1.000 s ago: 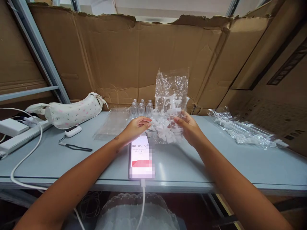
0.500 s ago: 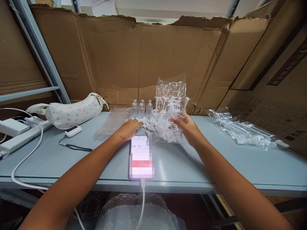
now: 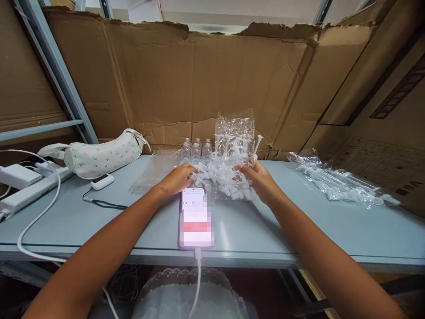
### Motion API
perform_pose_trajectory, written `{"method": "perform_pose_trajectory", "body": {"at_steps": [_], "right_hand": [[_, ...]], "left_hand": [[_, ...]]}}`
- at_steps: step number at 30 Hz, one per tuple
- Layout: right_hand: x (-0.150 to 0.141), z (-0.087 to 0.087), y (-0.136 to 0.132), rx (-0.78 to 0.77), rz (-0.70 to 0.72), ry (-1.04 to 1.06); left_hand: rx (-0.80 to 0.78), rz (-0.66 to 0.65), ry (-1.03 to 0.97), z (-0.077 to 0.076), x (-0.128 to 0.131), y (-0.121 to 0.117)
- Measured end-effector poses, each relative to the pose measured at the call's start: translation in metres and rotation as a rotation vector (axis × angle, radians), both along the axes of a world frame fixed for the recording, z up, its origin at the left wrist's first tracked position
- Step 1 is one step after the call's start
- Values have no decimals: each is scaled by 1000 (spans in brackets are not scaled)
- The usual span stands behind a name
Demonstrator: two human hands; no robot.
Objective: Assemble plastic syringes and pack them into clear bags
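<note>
A loose pile of small white plastic pieces (image 3: 202,174) lies at the middle of the table, partly under and beside a clear plastic bag (image 3: 234,128). The bag stands up with white pump-like parts showing through it. My right hand (image 3: 260,179) grips the bag's lower right side between thumb and fingers. At the pile's left edge is my left hand (image 3: 177,179), thumb and fingers apart around the nearest pieces, nothing visibly held. Several small clear bottles (image 3: 195,153) stand upright in rows behind the pile.
A phone (image 3: 196,217) on a white cable lies in front of the pile. Flat clear bags (image 3: 154,170), a floral pouch (image 3: 102,155), a small white device (image 3: 102,182) and a power strip (image 3: 33,188) are leftward. Bagged clear parts (image 3: 341,181) lie right. Cardboard (image 3: 159,75) walls the back.
My left hand's thumb and fingers have spread at the edge of the white pieces. The bag's top has sunk slightly and shifted left, with my right hand still on it.
</note>
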State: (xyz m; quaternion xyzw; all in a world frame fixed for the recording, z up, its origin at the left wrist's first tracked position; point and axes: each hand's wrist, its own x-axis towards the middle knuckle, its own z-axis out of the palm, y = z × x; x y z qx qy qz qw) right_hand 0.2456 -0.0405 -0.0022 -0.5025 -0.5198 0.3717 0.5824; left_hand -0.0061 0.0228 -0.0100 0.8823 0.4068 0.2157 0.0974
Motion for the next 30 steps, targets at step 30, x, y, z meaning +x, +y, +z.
{"method": "perform_pose_trajectory", "body": {"at_steps": [30], "right_hand": [[6,3,-12,-266,684,-163]], "left_hand": [[379,128,-658,35,-11,-19]]}}
